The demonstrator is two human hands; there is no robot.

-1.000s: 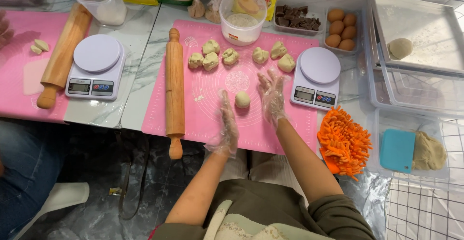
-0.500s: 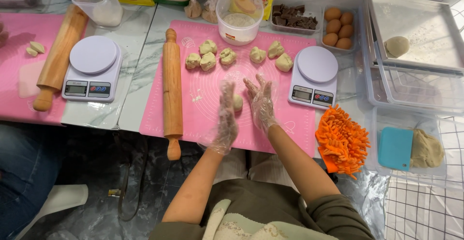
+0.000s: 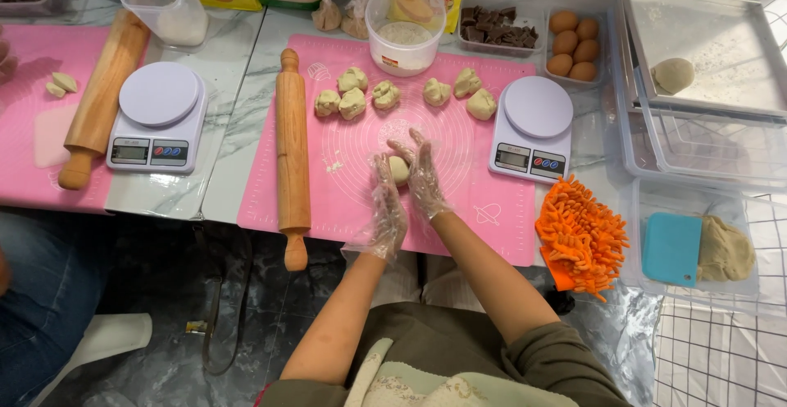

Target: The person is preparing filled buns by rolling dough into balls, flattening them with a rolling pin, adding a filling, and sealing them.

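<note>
A small pale dough ball [image 3: 399, 168] was held between the two gloved hands, just above the middle of the pink silicone mat [image 3: 361, 202]. The left hand [image 3: 388, 210] was cupped against its near side and the right hand [image 3: 423, 176] against its far side, palms drawn together around it with the fingers loosely spread rather than clenched. Only a little of the ball could be seen between the thin clear gloves. It was judged to be light, soft and easily dented, likely a little tacky, so it would best be taken by the palms around its sides with gentle, even pressure rather than pinched by the fingertips. Six rougher dough pieces [image 3: 385, 94] were laid in a row further up the mat, well apart from the hands, with a wooden rolling pin [image 3: 292, 149] lying along the mat's left edge and a kitchen scale [image 3: 531, 127] at its right.
</note>
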